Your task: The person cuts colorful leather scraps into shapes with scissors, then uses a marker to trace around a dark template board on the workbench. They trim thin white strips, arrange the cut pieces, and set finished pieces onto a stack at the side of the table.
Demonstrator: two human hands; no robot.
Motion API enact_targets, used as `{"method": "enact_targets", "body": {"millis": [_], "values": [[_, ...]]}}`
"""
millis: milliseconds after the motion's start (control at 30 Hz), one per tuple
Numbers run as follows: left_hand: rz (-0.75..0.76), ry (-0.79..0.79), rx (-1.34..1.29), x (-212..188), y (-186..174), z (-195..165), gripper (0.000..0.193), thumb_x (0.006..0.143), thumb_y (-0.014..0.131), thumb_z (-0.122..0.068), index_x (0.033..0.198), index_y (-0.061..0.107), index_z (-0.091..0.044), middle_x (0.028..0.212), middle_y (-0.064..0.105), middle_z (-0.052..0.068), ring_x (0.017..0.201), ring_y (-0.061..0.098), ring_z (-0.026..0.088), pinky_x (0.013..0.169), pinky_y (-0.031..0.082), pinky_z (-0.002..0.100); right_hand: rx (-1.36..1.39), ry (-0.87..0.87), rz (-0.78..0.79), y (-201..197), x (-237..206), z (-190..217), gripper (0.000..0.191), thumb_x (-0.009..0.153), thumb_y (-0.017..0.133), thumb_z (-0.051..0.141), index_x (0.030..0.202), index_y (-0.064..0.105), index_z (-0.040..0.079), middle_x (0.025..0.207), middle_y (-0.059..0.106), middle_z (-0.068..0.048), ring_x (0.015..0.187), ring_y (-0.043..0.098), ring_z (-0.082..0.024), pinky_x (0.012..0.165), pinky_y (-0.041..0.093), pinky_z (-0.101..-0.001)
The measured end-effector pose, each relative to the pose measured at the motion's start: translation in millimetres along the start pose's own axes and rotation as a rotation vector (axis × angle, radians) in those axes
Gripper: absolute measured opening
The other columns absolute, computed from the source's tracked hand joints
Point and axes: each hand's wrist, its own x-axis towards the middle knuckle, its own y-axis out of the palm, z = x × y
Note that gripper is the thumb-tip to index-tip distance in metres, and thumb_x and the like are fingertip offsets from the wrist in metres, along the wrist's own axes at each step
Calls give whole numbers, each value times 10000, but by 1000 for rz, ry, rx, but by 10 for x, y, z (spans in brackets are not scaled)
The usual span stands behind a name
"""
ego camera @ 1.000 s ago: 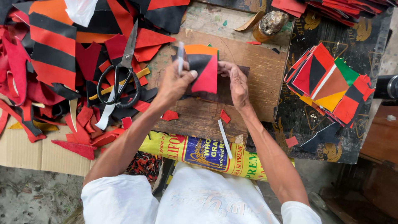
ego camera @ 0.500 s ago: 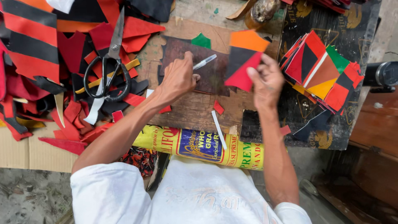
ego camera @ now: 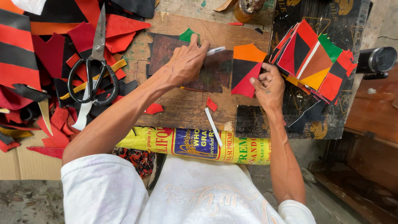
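Observation:
My left hand (ego camera: 186, 62) rests on a dark worn pad (ego camera: 166, 49) on the wooden board and grips a small white-handled cutting tool (ego camera: 215, 51), tip pointing right. A green scrap (ego camera: 187, 35) lies just above its fingers. My right hand (ego camera: 269, 85) holds a cut piece of orange, black and red material (ego camera: 245, 68) by its right edge, flat just above the board. To the right of that hand lies a fanned stack of similar multicoloured pieces (ego camera: 315, 58).
Large black-handled scissors (ego camera: 93, 70) lie on a heap of red, black and orange scraps (ego camera: 37, 62) at left. A white stick (ego camera: 213, 126) and red offcuts (ego camera: 211, 103) lie on the board. A yellow printed sack (ego camera: 195, 145) hangs off the near edge. A jar (ego camera: 246, 8) stands at top.
My right hand has carried the orange, black and red piece further right, off the dark pad toward the stack. My left hand has stayed on the pad with the tool.

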Motion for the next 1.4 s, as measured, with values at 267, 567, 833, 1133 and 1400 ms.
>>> {"method": "enact_targets", "body": {"millis": [267,567,833,1133,1400], "values": [[-51,21,-114,-5,-80,-2,652,616,694,160,1186,405,26,1209,424,282,690,626,488,584,542,542,-47,-11,7,-55,35,68,510,878,790,-46,1330,556,-80,868,689,-77,735,658,-65,657,531,-199],[-130,160,-216,-232,-176,79,733,630,780,110,1246,399,-7,1223,429,239,770,596,484,584,484,541,-50,67,53,79,0,350,497,874,779,-25,1322,567,-66,830,713,-67,697,683,-74,561,567,-218],[-129,151,-248,-241,-179,74,719,656,796,94,1245,401,-23,1213,429,231,873,585,492,659,483,551,44,39,108,167,53,344,493,893,741,-54,1351,559,-71,842,700,-61,699,673,-77,554,557,-221],[-151,166,-301,-274,-151,143,677,711,813,62,1233,396,-45,1187,426,212,913,558,474,666,459,541,67,4,74,134,11,245,482,901,735,-77,1343,546,-91,828,689,-69,673,648,-80,558,545,-223],[-193,215,-342,-303,-93,186,661,722,787,90,1232,387,-41,1191,422,201,921,551,463,681,453,529,49,5,84,230,8,346,490,889,738,-75,1338,543,-79,834,689,-81,682,668,-88,550,567,-226]]}}
